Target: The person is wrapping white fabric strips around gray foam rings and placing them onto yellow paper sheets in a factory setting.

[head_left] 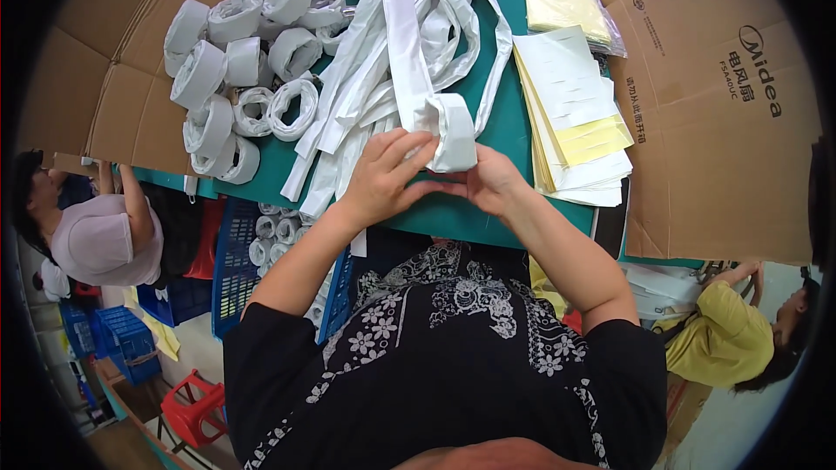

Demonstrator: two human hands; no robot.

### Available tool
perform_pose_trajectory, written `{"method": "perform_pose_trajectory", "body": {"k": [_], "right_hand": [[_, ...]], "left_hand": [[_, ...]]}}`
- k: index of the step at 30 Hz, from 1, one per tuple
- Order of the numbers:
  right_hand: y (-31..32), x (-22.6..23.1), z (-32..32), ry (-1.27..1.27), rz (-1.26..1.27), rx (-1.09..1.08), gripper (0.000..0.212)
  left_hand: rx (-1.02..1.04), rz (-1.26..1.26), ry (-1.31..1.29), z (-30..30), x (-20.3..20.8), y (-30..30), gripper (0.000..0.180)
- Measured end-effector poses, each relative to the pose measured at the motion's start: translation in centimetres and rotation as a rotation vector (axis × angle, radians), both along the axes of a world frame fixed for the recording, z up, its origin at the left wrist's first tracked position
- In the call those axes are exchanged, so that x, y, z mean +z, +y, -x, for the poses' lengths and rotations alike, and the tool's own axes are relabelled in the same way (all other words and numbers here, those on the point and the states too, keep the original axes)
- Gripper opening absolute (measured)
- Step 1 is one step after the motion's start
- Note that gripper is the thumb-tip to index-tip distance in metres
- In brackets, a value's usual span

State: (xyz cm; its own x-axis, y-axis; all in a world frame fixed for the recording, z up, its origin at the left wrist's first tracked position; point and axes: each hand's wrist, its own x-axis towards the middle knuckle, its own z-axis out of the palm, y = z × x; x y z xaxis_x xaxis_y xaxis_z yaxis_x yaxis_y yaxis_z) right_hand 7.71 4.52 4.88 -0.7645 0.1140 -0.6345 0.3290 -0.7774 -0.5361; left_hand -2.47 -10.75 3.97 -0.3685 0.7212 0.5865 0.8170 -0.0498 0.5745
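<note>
A flat white strip is partly wound into a roll (pixel 456 134), held up over the near edge of the green table. The strip's unwound length (pixel 401 26) runs away from me toward the far side. My left hand (pixel 383 176) is closed on the roll's left side, fingertips at its opening. On the lower right, my right hand (pixel 495 181) grips the same roll, some fingers hidden behind it. Loose white strips (pixel 353 100) lie in a tangled heap beyond my left hand. Finished-looking white rolls (pixel 209 74) are piled farther left.
Paper sheets, white and yellow (pixel 570 104), are stacked to the right, below a bagged yellow pack (pixel 566 0). Cardboard walls (pixel 714 104) flank the table. A blue crate (pixel 235 261) of rolls stands lower left, near a red stool (pixel 193 407). Two people work at the sides.
</note>
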Motion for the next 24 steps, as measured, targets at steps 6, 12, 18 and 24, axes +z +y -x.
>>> {"method": "perform_pose_trajectory", "body": {"k": [6, 12, 18, 24], "right_hand": [[1.6, -3.6, 0.0, 0.445, 0.413, 0.200, 0.034], [2.6, -2.7, 2.2, 0.597, 0.077, 0.222, 0.059], [1.9, -1.4, 1.4, 0.510, -0.502, 0.434, 0.040], [0.5, -2.2, 0.9, 0.416, -0.437, 0.394, 0.034]], "left_hand": [[-0.194, -0.050, 0.452, -0.2, 0.9, 0.0, 0.023], [0.044, 0.111, -0.222, -3.0, 1.3, -1.8, 0.008], [0.052, 0.081, -1.262, -0.3, 2.2, 0.6, 0.025], [-0.108, 0.338, -1.532, 2.8, 1.2, 0.6, 0.033]]}}
